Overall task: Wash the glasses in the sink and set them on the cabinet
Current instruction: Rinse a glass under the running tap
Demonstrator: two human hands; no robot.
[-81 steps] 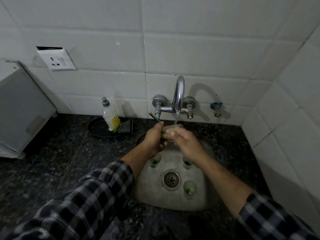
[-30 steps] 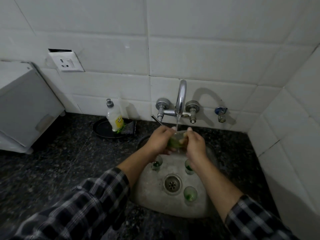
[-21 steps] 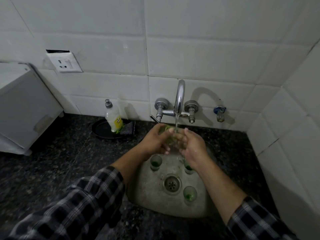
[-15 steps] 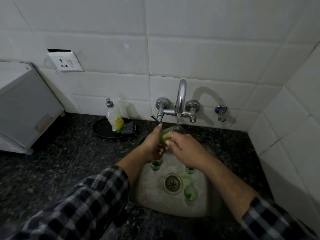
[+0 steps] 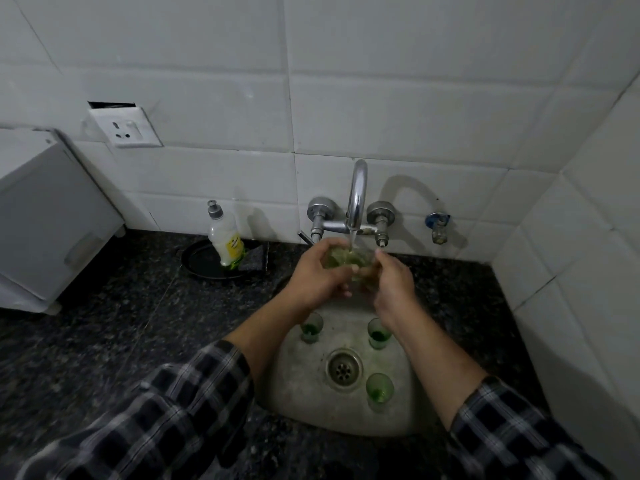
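The person is holding a glass [image 5: 346, 259] between the left hand [image 5: 313, 275] and the right hand [image 5: 393, 282] over the back of the sink [image 5: 301, 393], the fingers of both curling round it while water is running onto it from the tap [image 5: 356, 199]. Three green-tinted glasses [image 5: 379, 388] are standing upright in the sink around the drain [image 5: 344, 368], and a soap bottle [image 5: 225, 239] is sitting in a dark tray [image 5: 201, 261] on the bench [image 5: 104, 323].

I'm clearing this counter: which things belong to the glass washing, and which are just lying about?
In use: held glass, left hand, right hand, running tap, sink, three glasses in it.
Lying about: soap bottle, black pan, wall socket, white box.
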